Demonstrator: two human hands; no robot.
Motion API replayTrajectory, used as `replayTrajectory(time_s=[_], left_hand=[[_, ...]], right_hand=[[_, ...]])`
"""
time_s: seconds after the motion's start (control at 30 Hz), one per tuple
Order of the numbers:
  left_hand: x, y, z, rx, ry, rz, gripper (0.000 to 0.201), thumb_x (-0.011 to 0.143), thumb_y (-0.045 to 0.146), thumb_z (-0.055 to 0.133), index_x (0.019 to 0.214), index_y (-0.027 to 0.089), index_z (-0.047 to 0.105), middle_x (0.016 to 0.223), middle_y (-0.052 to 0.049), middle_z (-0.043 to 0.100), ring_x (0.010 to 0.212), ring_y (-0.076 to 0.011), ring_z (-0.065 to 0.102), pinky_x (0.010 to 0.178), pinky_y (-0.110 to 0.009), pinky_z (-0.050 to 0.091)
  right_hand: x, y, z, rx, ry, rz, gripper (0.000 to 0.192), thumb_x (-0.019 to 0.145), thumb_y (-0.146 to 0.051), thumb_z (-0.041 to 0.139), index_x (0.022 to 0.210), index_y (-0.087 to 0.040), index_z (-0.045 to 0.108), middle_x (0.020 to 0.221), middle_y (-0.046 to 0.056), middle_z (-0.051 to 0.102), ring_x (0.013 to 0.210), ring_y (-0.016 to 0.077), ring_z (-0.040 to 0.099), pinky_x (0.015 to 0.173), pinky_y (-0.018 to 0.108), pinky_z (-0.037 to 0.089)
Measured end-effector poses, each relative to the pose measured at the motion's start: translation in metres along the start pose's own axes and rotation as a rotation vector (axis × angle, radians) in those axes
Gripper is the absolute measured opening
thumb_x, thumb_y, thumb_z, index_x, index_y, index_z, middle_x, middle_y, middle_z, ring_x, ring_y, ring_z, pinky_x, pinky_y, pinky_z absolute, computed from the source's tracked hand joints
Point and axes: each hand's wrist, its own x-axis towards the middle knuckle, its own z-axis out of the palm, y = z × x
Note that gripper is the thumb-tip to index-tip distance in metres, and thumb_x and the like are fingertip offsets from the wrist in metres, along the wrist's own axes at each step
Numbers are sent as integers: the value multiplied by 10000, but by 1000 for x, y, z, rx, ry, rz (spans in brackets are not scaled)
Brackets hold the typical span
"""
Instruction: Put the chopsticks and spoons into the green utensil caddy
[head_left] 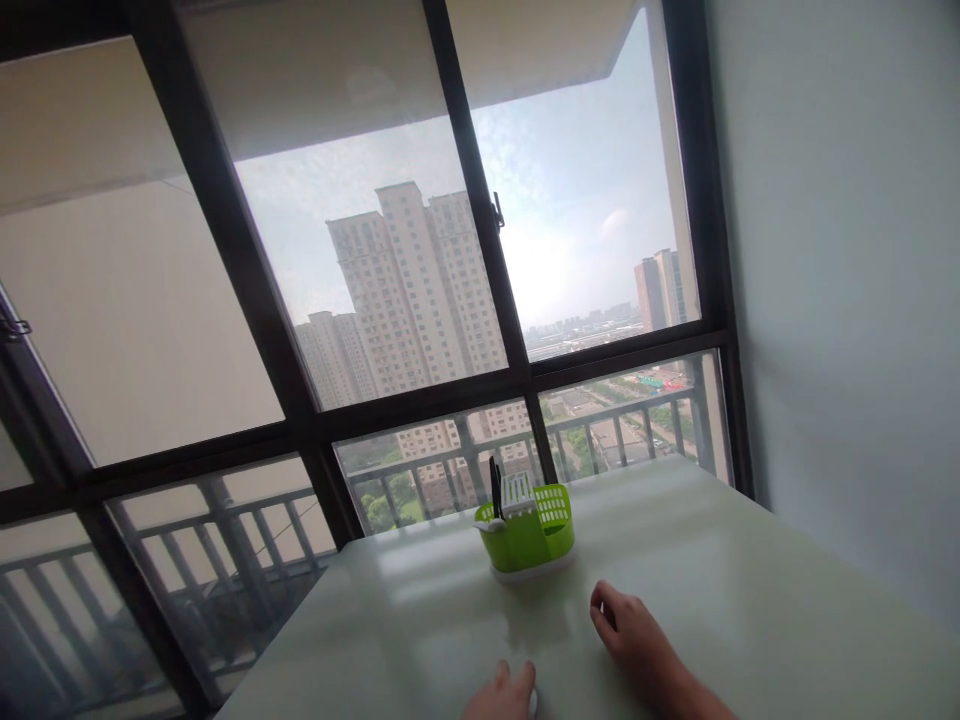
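Here, view: you look down and forward over a pale, glossy desk set against a big dark-framed window.
Left hand: your left hand sits at the bottom edge of the view, only its knuckles and fingertips showing, resting on the desk.
Left grip: your fingers are curled around something small and white that peeks out at their right side; too little of it shows for you to name it, and you cannot tell for sure whether the grip is pressed tight on it.
Right hand: your right hand lies on the desk just right of the left one, wrist running off the bottom edge.
Right grip: the fingers are bent loosely inward with the tips toward the desk, holding nothing.
Nearest thing: a lime-green plastic cutlery drainer on a white base stands upright on the desk, ahead of both hands and apart from them, near the window.
Drainer contents: a dark, slim handle stands up in its left compartment, and a white slotted insert sits beside it; a small white piece rests on the left rim.
Surroundings: a plain white wall runs along your right; through the glass you see tall apartment blocks, a balcony railing and hazy sky.
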Motion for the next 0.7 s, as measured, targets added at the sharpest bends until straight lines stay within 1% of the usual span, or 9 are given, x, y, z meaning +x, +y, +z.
replayTrajectory(time_s=[0.1, 0.17, 0.2, 0.27, 0.37, 0.47, 0.53, 0.6, 0.7], left_hand=[[7, -13, -6, -20, 64, 43, 470, 779, 234, 546, 1241, 288, 616, 1251, -159, 649, 1081, -366, 680, 923, -523, 507], [7, -30, -21, -42, 173, 75, 400, 830, 214, 462, 1187, 272, 634, 1105, -138, 701, 1028, -331, 688, 897, -475, 506], [5, -40, -34, -42, 248, 87, 373, 860, 206, 414, 1150, 263, 641, 1028, -127, 713, 992, -313, 690, 877, -448, 502], [2, -61, -71, -13, 433, 101, 336, 906, 207, 347, 1049, 252, 648, 900, -102, 710, 898, -279, 683, 826, -397, 487], [2, -85, -145, 47, 690, 70, 226, 894, 213, 412, 898, 234, 637, 769, -82, 690, 764, -258, 659, 727, -340, 461], [11, -98, -215, 30, 823, 75, 183, 911, 268, 453, 909, 236, 632, 771, -77, 693, 776, -273, 663, 740, -347, 458], [20, -100, -245, -7, 903, 105, 215, 939, 308, 445, 1002, 247, 641, 874, -79, 724, 854, -279, 684, 789, -355, 471], [32, -98, -257, -58, 965, 171, 261, 965, 335, 427, 1085, 265, 648, 1026, -75, 747, 983, -273, 695, 863, -353, 484], [51, -88, -246, -143, 989, 307, 273, 970, 332, 439, 1102, 284, 674, 1173, -38, 748, 1126, -232, 679, 969, -320, 487]], right_hand=[[0, 2, 0, 5, 2, -4, 181, 956, -307, 432, 883, -204, 562, 707, -4, 605, 667, 165, 563, 652, 261, 323], [0, 2, 1, 2, 7, -4, 190, 961, -313, 430, 882, -205, 564, 716, 1, 613, 679, 169, 568, 655, 262, 325], [1, 2, 1, 1, 11, -4, 192, 963, -312, 428, 886, -205, 568, 723, 3, 619, 685, 171, 570, 658, 262, 327], [2, 0, 3, -2, 14, -3, 188, 963, -303, 429, 890, -206, 574, 737, 5, 629, 697, 172, 578, 668, 262, 331], [2, -2, 4, -1, 10, 0, 174, 959, -289, 436, 893, -208, 574, 738, 3, 632, 696, 170, 583, 673, 259, 334], [3, -4, 3, 5, 8, 2, 170, 960, -286, 437, 893, -207, 573, 735, 1, 629, 691, 167, 580, 667, 256, 332], [2, -4, 2, 8, 10, 2, 172, 960, -282, 438, 891, -204, 575, 736, 2, 630, 692, 167, 577, 664, 257, 331], [2, -3, 2, 13, 11, 1, 169, 957, -278, 444, 886, -202, 576, 729, 1, 627, 686, 166, 573, 659, 259, 327], [2, 0, 3, 17, 18, -4, 159, 952, -272, 449, 883, -202, 574, 726, -2, 625, 685, 165, 572, 655, 259, 322]])
